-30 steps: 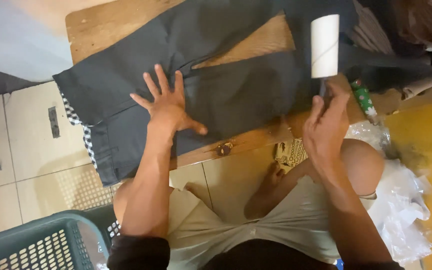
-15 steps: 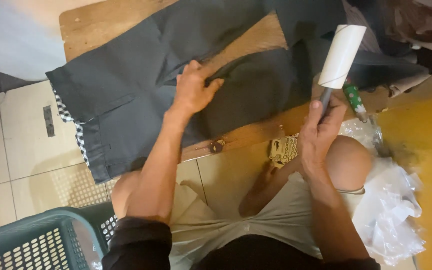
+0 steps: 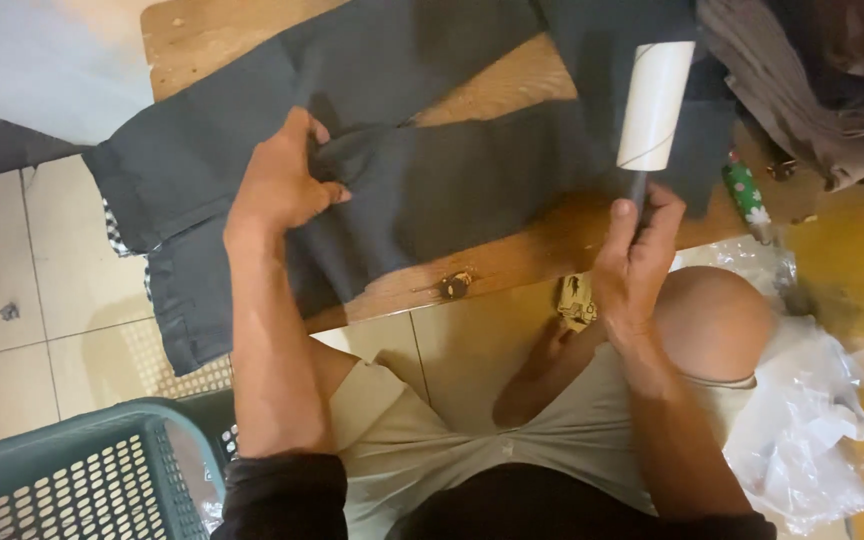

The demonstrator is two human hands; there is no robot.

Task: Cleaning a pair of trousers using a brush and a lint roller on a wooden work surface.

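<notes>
The left hand (image 3: 280,185) is closed on a bunched fold of the dark grey trousers (image 3: 432,190), fingers curled together over the cloth near the crotch seam, thumb tucked against the gathered ridge just right of the knuckles. 1 second ago that hand lay flat with its 5 fingers spread on the fabric; half a second ago it had begun pinching the seam further right; now it has drawn the fold leftward, so the cloth under the fingers is lifted and creased rather than smoothed. The right hand (image 3: 632,260) is clamped round the thin dark handle of the lint roller (image 3: 655,105), whose white sheet-covered drum stands up beyond the fingertips, tilted slightly right and over the trouser leg; whether it touches the fabric I cannot tell. Since half a second ago the roller has swung from a steeper lean to nearly upright. The trousers lie across the wooden table (image 3: 512,260), waistband hanging off the edge below the left wrist. Judging by this, the garment is being repositioned, not rolled, at this instant. Right of the right-hand fingers lies a green patterned tube (image 3: 749,200); below the wrist, crumpled clear plastic (image 3: 812,410); near the left elbow, a teal laundry basket (image 3: 72,480)
</notes>
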